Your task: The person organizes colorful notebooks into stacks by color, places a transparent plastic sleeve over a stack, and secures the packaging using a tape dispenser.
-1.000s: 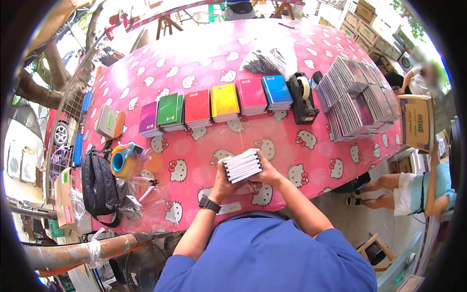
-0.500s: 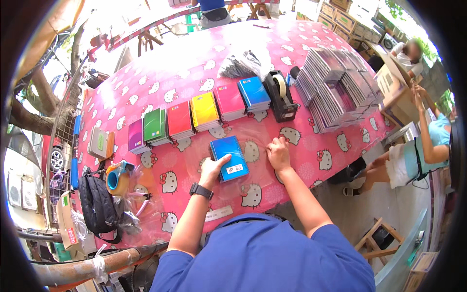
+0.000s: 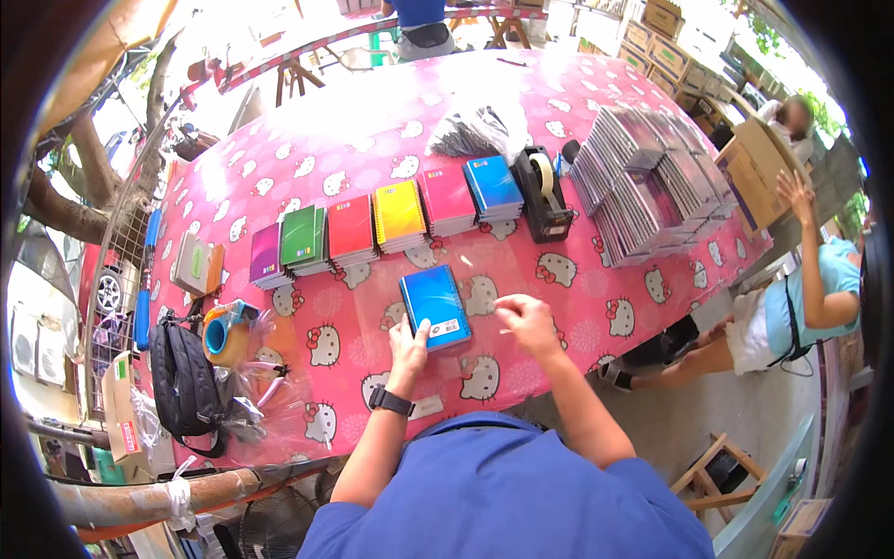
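A blue spiral notebook [image 3: 434, 303], with a small white label near its bottom corner, lies on clear plastic in front of me. My left hand [image 3: 406, 350] grips its lower left edge, thumb on the cover. Just right of the notebook is my right hand [image 3: 527, 323], its fingers pinched together; what they hold, if anything, is too small or see-through to make out. Beyond the hands runs a row of notebook stacks: purple [image 3: 266, 252], green [image 3: 300, 233], red [image 3: 352, 225], yellow [image 3: 399, 212], pink [image 3: 447, 194] and blue [image 3: 494, 184].
A black tape dispenser [image 3: 543, 200] ends the row, beside tall piles of plastic-wrapped notebooks [image 3: 633, 182]. A black bag [image 3: 184, 382] and tape rolls [image 3: 223, 340] lie at the left. A plastic bag [image 3: 480, 130] sits behind. At the right, a person [image 3: 810, 298] reaches toward a carton [image 3: 759, 172].
My right hand has moved toward me and slightly left, closer to the notebook. My left hand has slid a little lower on the notebook's edge. The person at the right has raised an arm.
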A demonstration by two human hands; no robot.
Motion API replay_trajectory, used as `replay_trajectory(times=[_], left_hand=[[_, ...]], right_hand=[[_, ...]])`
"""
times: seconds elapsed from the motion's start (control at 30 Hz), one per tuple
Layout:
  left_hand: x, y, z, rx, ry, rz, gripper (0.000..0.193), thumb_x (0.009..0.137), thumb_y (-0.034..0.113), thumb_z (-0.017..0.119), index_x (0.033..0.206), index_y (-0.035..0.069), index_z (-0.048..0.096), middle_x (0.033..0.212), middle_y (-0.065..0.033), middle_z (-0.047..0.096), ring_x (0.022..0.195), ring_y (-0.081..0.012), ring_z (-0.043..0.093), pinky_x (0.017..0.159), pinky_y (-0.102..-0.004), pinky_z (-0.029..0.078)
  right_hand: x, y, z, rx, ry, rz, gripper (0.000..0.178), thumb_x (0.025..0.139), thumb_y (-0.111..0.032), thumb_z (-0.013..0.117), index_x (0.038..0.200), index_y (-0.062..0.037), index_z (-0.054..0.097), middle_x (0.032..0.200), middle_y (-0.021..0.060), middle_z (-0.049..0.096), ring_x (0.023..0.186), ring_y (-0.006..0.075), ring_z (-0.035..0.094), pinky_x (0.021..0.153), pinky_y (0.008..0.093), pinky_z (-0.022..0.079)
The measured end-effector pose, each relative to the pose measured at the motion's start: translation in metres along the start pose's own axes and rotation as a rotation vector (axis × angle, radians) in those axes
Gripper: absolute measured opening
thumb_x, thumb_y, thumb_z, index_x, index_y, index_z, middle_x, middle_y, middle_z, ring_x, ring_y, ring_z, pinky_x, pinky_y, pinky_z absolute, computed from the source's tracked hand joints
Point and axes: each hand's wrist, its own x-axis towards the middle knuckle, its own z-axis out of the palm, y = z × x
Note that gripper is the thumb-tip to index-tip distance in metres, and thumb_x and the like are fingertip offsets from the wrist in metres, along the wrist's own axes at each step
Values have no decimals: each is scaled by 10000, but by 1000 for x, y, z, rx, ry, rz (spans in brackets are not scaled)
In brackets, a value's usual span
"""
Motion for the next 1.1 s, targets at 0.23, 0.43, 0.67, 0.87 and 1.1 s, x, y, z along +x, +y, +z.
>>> replay_trajectory(times=[0.23,0.43,0.67,0.87,1.1], left_hand=[[14,45,0,-227,69,-92,1160,661,558,723,1406,-74,98,1417,-306,243,1340,-392,223,1089,-442,213],[15,13,7,-31,94,40,1072,689,429,749,1400,-66,118,1373,-292,321,1275,-429,300,1071,-470,239],[14,12,12,-56,73,88,983,765,397,698,1404,-67,112,1419,-282,230,1325,-409,202,1091,-464,170],[8,9,11,-77,98,58,981,762,368,700,1409,-61,101,1424,-273,219,1327,-402,196,1098,-461,146],[17,5,18,-803,58,13,705,910,346,533,1403,-55,227,1354,-208,415,1245,-246,395,1036,-321,299]], right_hand=[[-32,-47,77,-820,-175,-532,187,795,-69,567,965,-61,643,870,117,616,832,262,602,710,365,488],[-12,-53,56,-247,-283,-240,143,778,-180,671,843,-55,698,837,121,666,838,246,604,753,352,481],[110,-25,89,-782,-196,-233,491,809,-289,631,1266,-158,510,1156,148,486,1082,331,421,926,443,376],[95,-16,65,-260,-50,-91,637,817,-306,644,1307,35,419,1217,268,527,1124,348,532,938,393,421],[33,-5,63,-248,-352,191,491,852,-182,639,1264,35,480,1031,109,654,912,118,592,781,279,484]])
